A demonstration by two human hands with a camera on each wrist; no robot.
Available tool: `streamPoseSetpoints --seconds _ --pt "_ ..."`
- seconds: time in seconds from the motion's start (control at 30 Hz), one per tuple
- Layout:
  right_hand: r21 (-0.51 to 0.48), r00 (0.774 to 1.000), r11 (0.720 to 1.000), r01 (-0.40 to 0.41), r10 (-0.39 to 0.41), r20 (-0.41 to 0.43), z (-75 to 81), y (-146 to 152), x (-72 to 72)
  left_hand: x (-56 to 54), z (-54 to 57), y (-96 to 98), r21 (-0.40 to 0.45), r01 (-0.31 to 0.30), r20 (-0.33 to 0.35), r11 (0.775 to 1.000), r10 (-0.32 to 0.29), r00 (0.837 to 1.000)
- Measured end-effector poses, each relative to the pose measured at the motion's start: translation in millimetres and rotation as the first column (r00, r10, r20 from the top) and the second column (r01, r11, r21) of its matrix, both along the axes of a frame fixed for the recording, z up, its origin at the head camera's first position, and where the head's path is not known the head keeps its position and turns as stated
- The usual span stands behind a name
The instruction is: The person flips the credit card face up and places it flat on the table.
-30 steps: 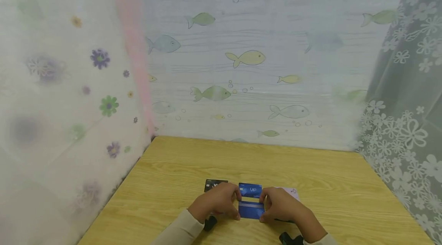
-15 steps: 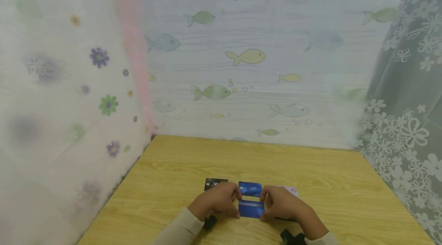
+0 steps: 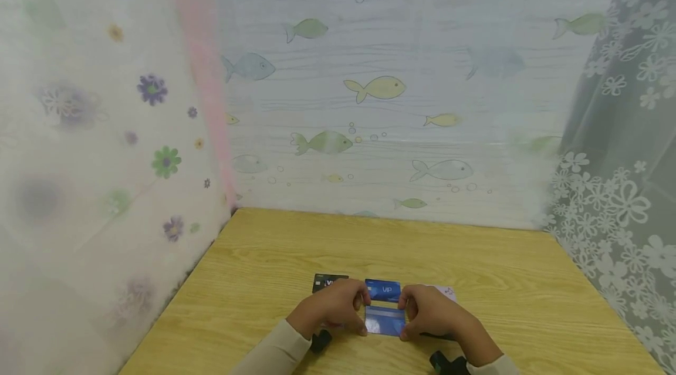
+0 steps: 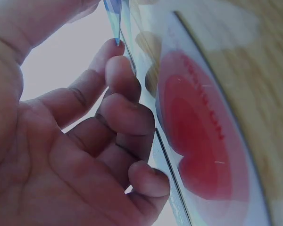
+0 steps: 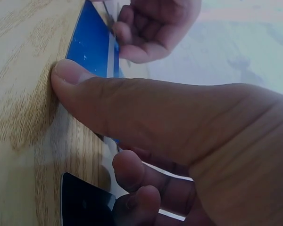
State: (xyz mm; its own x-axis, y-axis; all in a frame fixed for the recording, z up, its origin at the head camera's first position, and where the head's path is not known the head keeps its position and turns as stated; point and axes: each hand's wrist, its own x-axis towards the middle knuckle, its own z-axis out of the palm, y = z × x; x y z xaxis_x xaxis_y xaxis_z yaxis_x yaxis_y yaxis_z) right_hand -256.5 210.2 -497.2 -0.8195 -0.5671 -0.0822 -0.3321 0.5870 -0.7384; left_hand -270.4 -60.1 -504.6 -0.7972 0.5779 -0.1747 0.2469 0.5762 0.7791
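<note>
A blue card with a pale stripe spans the gap between my two hands. My left hand pinches its left edge with thumb and index finger. On the other side, my right hand holds the right edge the same way; its thumb shows at the card's corner in the right wrist view. Just beyond lies a blue VIP card. Under my left hand is a card with a red design. A black card lies beneath my right hand's lower fingers.
A black card with white lettering lies behind my left hand, partly covered. Behind my right hand, a pale card with a pink flower shows one corner. Fabric printed with fish closes off the back of the wooden table.
The striped blue card has tilted slightly, and its face now catches a bright sheen. Both hands stay almost where they were, still at its edges.
</note>
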Motion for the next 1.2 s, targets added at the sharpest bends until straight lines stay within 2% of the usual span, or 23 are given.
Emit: streamPoseSetpoints --seconds 0.1,0.2,0.33,0.57,0.9,1.0,1.2 --pt "-0.001 1.0 1.0 -0.001 0.001 -0.002 -0.5 0.3 -0.6 -2.9 -1.7 0.4 0.002 0.002 -0.018 1.0 -0.002 1.0" --pt "-0.002 1.0 1.0 0.003 -0.003 -0.009 -1.0 0.6 -0.9 -6.4 -3.1 1.0 -0.044 0.007 -0.096 0.999 -0.011 0.995" --pt "-0.003 1.0 1.0 0.003 -0.003 -0.016 -0.7 0.4 -1.3 -8.8 -3.9 1.1 -0.12 0.001 -0.195 0.993 -0.025 0.98" --pt "0.026 0.999 1.0 -0.004 0.005 -0.039 -0.7 -1.3 -1.5 -6.5 1.6 0.1 -0.138 0.003 -0.266 0.99 -0.04 0.963" --pt "0.06 0.996 0.998 0.016 -0.011 -0.089 1.1 -5.8 -0.5 -11.0 6.2 -2.0 -0.066 0.053 -0.296 0.996 -0.07 0.953" --pt "0.061 0.994 0.998 0.016 -0.01 -0.108 1.5 -7.3 -1.5 -9.6 9.2 -2.1 -0.029 0.047 -0.288 0.998 -0.054 0.956" --pt "0.014 0.996 1.0 0.005 -0.004 -0.089 0.8 -9.5 -4.1 -10.7 9.9 -2.3 0.054 0.058 -0.274 0.997 -0.041 0.961"
